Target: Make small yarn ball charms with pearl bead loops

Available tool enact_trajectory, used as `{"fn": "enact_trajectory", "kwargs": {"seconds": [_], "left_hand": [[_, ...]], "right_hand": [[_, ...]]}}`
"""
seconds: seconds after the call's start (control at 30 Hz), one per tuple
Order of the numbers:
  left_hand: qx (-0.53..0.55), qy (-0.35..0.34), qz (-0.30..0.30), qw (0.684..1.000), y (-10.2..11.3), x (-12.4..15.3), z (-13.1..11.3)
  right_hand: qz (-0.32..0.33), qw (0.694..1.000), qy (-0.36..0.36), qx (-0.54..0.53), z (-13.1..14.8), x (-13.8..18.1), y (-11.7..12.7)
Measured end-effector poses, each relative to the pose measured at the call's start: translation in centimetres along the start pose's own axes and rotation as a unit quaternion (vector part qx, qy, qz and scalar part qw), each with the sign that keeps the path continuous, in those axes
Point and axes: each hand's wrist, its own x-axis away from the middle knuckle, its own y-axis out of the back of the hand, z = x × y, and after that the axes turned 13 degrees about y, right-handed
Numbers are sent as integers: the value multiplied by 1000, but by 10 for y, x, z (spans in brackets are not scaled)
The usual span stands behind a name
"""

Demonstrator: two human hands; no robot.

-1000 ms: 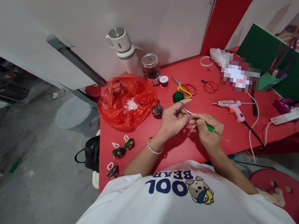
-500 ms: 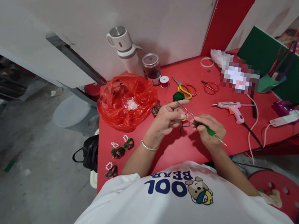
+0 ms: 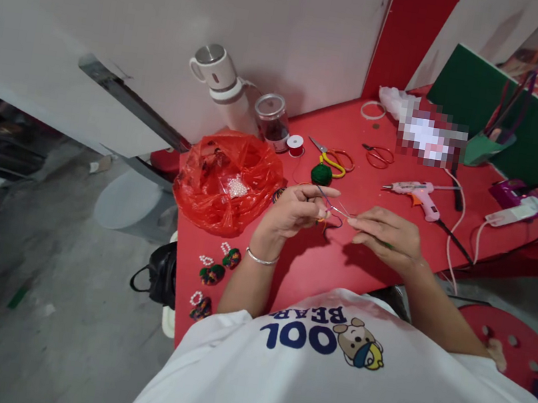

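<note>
My left hand (image 3: 298,210) is raised above the red table (image 3: 340,266), fingers pinched on a strand of multicoloured yarn (image 3: 331,215) looped between both hands. My right hand (image 3: 388,236) is closed round a green-handled crochet hook (image 3: 344,211), whose metal tip points left into the yarn; the handle is mostly hidden in my palm. A green yarn ball (image 3: 321,173) lies just beyond my left hand. A multicoloured yarn ball (image 3: 278,194) peeks out behind my left thumb.
A red plastic bag (image 3: 228,180) with white beads sits left. Three small crocheted pieces (image 3: 213,275) lie near the table's left edge. Scissors (image 3: 332,159), red scissors (image 3: 378,154), a glue gun (image 3: 416,192), a jar (image 3: 272,118), a white mug (image 3: 213,68) and a power strip (image 3: 515,211) lie beyond.
My right hand has turned so the green handle is now covered by the palm, and the hook lies flatter. My left hand has shifted slightly left and up with the yarn.
</note>
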Motion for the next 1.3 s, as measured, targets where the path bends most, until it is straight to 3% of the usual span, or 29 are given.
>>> {"fn": "enact_trajectory", "kwargs": {"seconds": [0.17, 0.27, 0.4, 0.5, 0.67, 0.8, 0.93, 1.0, 1.17, 1.3], "left_hand": [[-8, 8, 9, 1000, 3, 0, 0], [-21, -2, 2, 1000, 0, -2, 3], [-67, -78, -45, 994, -15, -10, 17], [-100, -155, -131, 974, -27, -18, 31], [-132, -246, -234, 931, -38, -25, 48], [-32, -198, -230, 952, -43, -23, 42], [90, -112, -146, 979, -39, -15, 25], [105, -82, -116, 984, -33, -11, 18], [64, -26, -74, 995, -17, -4, 8], [19, -16, -61, 998, -8, -1, 4]], "right_hand": [[-24, 998, 10, -58, 3, -7, 5], [-65, 987, -64, -131, 2, -2, -1], [-181, 926, -204, -261, 3, 3, -29], [-258, 898, -252, -251, 4, -1, -52], [-369, 868, -251, -219, 5, -13, -73], [-406, 854, -228, -232, 8, -15, -85], [-387, 865, -208, -242, 4, -9, -84], [-354, 887, -186, -232, 0, -4, -75], [-187, 975, -98, -66, -6, 3, -40], [-93, 995, 10, 21, 0, 0, -22]]}}
